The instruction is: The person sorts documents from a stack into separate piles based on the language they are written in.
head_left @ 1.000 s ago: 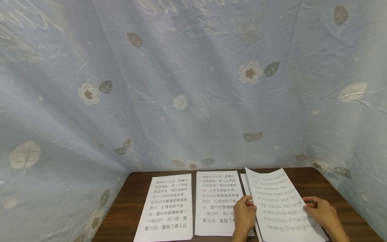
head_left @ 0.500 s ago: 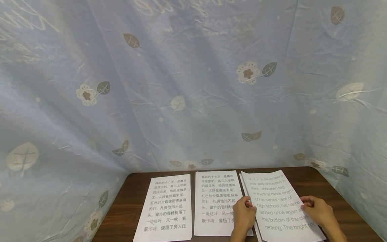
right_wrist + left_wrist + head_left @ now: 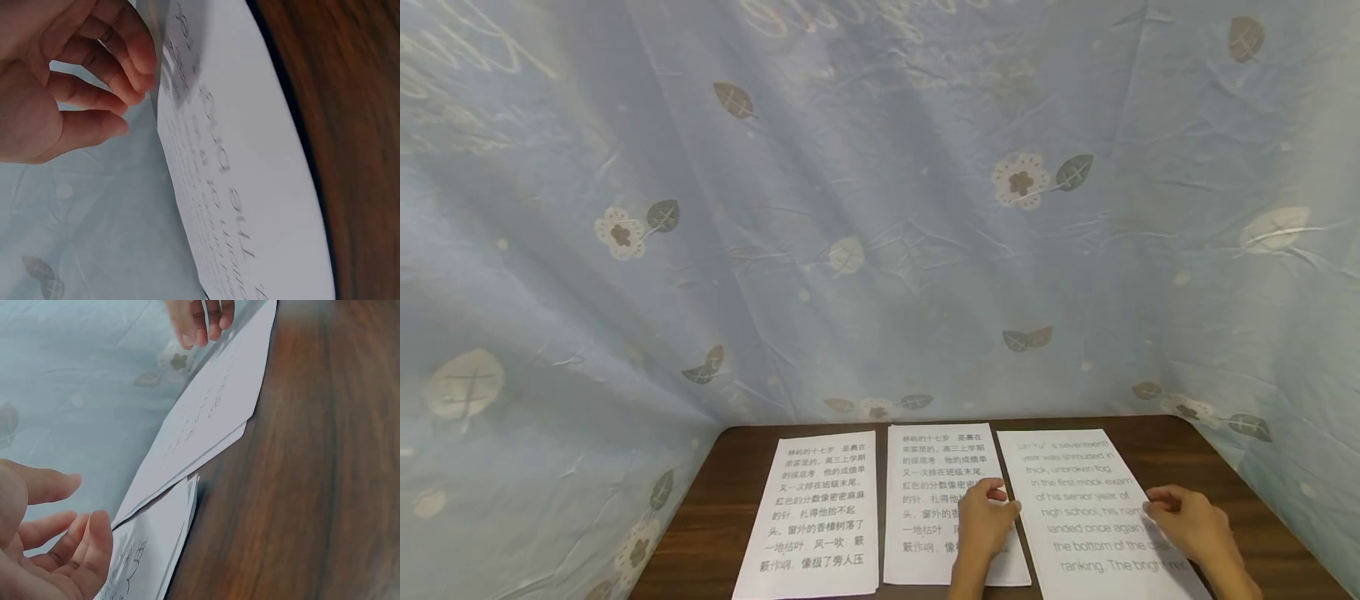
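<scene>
A paper stack printed in English [image 3: 1078, 508] lies flat at the right of the table in the head view. My right hand [image 3: 1193, 527] hovers over its right edge. In the right wrist view the fingers of my right hand [image 3: 94, 81] bend loosely, with nothing between them and the thumb. My left hand [image 3: 983, 529] is above the right part of the middle paper stack [image 3: 932, 500], which bears Chinese print. Nothing is held by the left hand [image 3: 62, 544] in the left wrist view, where its thumb stands apart from the relaxed fingers.
Another stack of Chinese-printed sheets [image 3: 820, 508] lies at the left. All the stacks sit side by side on a dark wooden table [image 3: 700, 508]. A pale blue curtain [image 3: 880, 250] with leaf and flower patterns hangs behind the table's back edge.
The lifted, tilted English sheets have come down flat and lined up with the stack. My left hand has let go and moved left over the middle stack; the right has released their edge.
</scene>
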### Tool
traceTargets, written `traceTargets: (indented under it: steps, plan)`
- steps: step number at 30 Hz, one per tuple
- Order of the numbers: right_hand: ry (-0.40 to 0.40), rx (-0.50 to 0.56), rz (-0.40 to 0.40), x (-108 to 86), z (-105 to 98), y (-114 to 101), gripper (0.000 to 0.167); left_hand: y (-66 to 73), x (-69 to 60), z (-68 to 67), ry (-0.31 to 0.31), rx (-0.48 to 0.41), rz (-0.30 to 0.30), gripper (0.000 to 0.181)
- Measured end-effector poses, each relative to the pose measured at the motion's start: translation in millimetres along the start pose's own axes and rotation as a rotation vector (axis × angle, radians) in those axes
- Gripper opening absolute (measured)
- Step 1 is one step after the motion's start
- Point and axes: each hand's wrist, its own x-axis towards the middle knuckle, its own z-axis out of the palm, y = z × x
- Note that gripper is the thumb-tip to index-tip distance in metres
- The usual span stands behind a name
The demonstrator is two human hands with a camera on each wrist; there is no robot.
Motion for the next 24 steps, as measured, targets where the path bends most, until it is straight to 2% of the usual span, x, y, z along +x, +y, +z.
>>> traceTargets:
  steps: [3,9,14,21,24]
  plan:
    - [0.022,0.018,-0.028,1.2,5.3,-6.4,0.043,-1.2,1.1,-3.6,-0.010,0.004,-0.002,0.041]
    - [0.025,0.060,-0.041,3.0,18.3,-22.9,0.039,-1.4,-1.2,-13.7,-0.058,0.065,0.024,0.039]
    - [0.007,0.112,-0.049,3.5,35.1,-40.0,0.038,-7.0,1.3,-32.9,-0.073,0.115,0.042,0.038]
    - [-0.012,0.186,-0.077,3.9,60.4,-66.0,0.041,-15.1,6.9,-64.5,-0.070,0.187,0.046,0.039]
    - [-0.012,0.212,-0.070,4.6,68.0,-75.5,0.040,-16.9,9.3,-74.2,-0.062,0.207,0.048,0.039]
